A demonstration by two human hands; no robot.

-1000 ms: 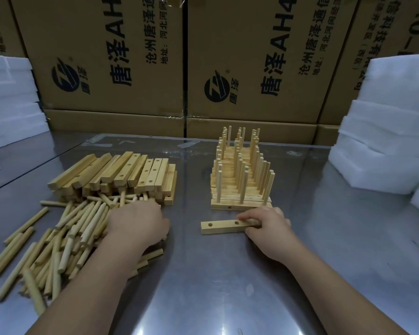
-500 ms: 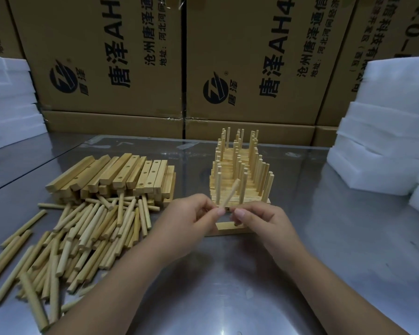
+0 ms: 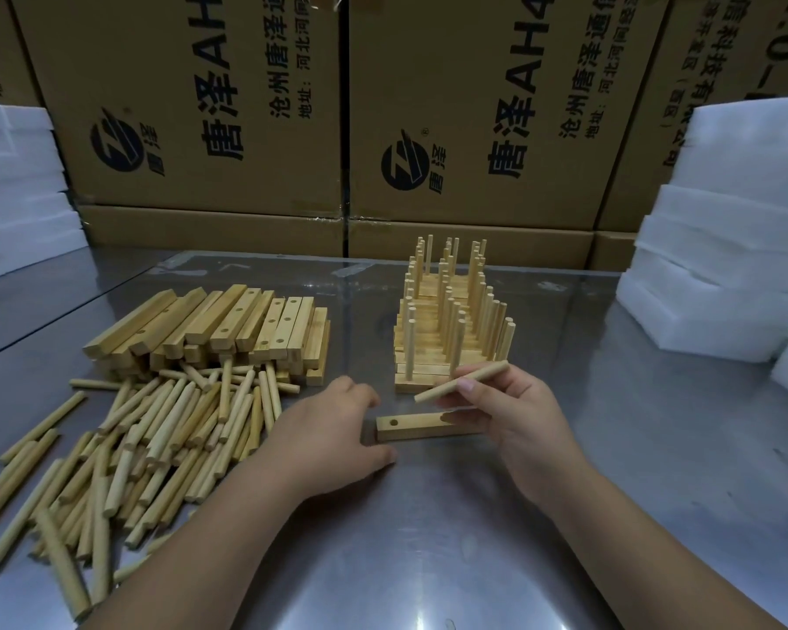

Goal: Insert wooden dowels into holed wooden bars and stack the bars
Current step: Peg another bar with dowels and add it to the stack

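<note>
A single holed wooden bar (image 3: 421, 426) lies flat on the metal table in front of the stack of dowelled bars (image 3: 446, 338). My right hand (image 3: 515, 416) pinches one wooden dowel (image 3: 462, 381), held slanted just above the bar's right half. My left hand (image 3: 333, 431) sits at the bar's left end, thumb in front of it and fingers behind, holding it. The bar's right end is hidden under my right hand. Loose dowels (image 3: 155, 429) lie heaped at the left, with a pile of plain holed bars (image 3: 228, 327) behind them.
Large cardboard boxes (image 3: 228, 106) wall off the back of the table. White foam blocks are stacked at the right (image 3: 724, 266) and at the far left (image 3: 14, 188). Bare metal tabletop (image 3: 428, 538) lies between my forearms.
The dowel has passed from both hands' fingertips into my right hand alone. My left hand has dropped to the bar's left end.
</note>
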